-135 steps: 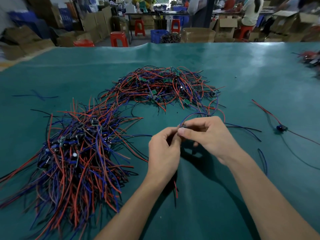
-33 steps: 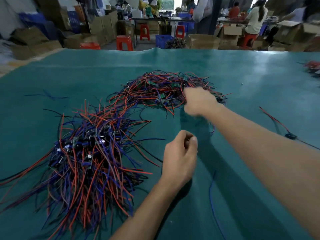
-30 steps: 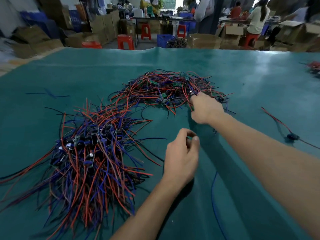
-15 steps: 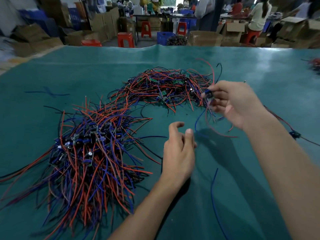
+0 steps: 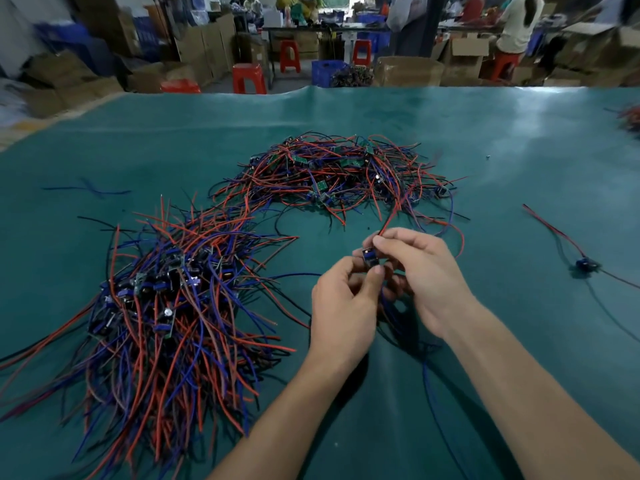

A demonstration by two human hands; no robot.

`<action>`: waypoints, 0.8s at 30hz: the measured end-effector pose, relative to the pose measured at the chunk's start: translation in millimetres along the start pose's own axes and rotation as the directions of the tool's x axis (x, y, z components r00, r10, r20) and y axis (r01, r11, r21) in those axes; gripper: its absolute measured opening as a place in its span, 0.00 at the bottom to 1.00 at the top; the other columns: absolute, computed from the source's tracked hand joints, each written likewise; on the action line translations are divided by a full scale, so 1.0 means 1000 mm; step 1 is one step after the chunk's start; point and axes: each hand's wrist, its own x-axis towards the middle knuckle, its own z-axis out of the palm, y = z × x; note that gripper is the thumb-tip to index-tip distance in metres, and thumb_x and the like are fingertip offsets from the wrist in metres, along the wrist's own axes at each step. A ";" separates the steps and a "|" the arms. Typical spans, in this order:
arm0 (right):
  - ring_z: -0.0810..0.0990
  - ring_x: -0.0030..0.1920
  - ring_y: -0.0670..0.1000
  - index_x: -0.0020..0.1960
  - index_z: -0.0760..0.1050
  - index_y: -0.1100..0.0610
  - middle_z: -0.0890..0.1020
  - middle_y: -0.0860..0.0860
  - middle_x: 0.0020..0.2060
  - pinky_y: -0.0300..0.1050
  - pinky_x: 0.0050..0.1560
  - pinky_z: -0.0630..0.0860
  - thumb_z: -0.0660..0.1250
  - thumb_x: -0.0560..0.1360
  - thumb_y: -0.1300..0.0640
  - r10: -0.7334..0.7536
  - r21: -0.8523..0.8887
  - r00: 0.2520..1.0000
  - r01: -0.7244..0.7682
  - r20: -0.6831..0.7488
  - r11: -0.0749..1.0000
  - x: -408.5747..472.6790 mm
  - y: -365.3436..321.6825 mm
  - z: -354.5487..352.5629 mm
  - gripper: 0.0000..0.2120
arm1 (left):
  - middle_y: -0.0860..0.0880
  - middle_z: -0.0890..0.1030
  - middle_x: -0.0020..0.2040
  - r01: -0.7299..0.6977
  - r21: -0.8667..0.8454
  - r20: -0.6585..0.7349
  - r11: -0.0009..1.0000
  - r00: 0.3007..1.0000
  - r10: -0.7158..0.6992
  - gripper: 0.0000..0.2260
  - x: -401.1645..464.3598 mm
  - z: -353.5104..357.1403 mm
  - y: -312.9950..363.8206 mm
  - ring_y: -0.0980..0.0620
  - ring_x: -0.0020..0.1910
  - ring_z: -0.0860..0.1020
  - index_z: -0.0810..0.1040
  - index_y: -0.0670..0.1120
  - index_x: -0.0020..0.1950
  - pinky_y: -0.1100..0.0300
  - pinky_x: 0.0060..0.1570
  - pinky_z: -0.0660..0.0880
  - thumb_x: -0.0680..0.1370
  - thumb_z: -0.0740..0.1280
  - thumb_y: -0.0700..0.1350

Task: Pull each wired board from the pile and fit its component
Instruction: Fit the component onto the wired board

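A small wired board [image 5: 370, 258] with a blue part sits between my two hands above the green table. My right hand [image 5: 420, 277] pinches it from the right with thumb and forefinger. My left hand [image 5: 346, 308] pinches it from below left, thumb tip against it. Its red wire [image 5: 390, 216] runs up toward the far pile [image 5: 332, 174] of red and blue wired boards. A second, larger pile [image 5: 162, 306] of wired boards lies at the left. What my left fingers hold besides the board is hidden.
The green table cover [image 5: 502, 140] stretches to the far edge. A single wired board [image 5: 584, 264] lies alone at the right, and a loose blue wire [image 5: 437, 403] runs beneath my right forearm. Red stools, cartons and seated people fill the background.
My right hand reached into the far pile, pulled one wired board out and brought it down toward me. My left hand rose from the table and now meets it at the board.
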 end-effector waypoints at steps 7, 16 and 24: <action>0.82 0.37 0.46 0.38 0.83 0.53 0.86 0.47 0.36 0.47 0.46 0.79 0.72 0.77 0.57 -0.458 -0.471 0.884 0.366 -0.095 0.803 0.021 0.009 -0.029 0.09 | 0.52 0.80 0.28 -0.008 0.136 0.066 0.991 0.998 -0.001 0.07 -0.003 0.001 0.002 0.55 0.27 0.76 0.80 0.47 0.42 0.60 0.33 0.73 0.80 0.69 0.40; 0.73 0.24 0.46 0.38 0.81 0.58 0.84 0.50 0.32 0.43 0.26 0.69 0.67 0.80 0.47 -0.339 -0.250 0.749 0.235 -0.570 0.939 0.037 0.003 -0.078 0.18 | 0.54 0.80 0.30 -0.088 0.206 0.030 0.975 0.996 0.084 0.06 -0.007 0.003 0.004 0.58 0.29 0.74 0.78 0.48 0.45 0.61 0.33 0.72 0.82 0.66 0.44; 0.73 0.33 0.46 0.42 0.84 0.59 0.82 0.59 0.33 0.42 0.32 0.69 0.76 0.73 0.49 -0.306 -0.404 0.937 0.350 0.170 0.845 0.010 0.011 -0.018 0.12 | 0.53 0.80 0.33 -0.078 0.176 -0.122 0.981 0.987 0.101 0.08 -0.002 -0.002 0.003 0.54 0.32 0.74 0.79 0.45 0.43 0.53 0.38 0.73 0.81 0.67 0.43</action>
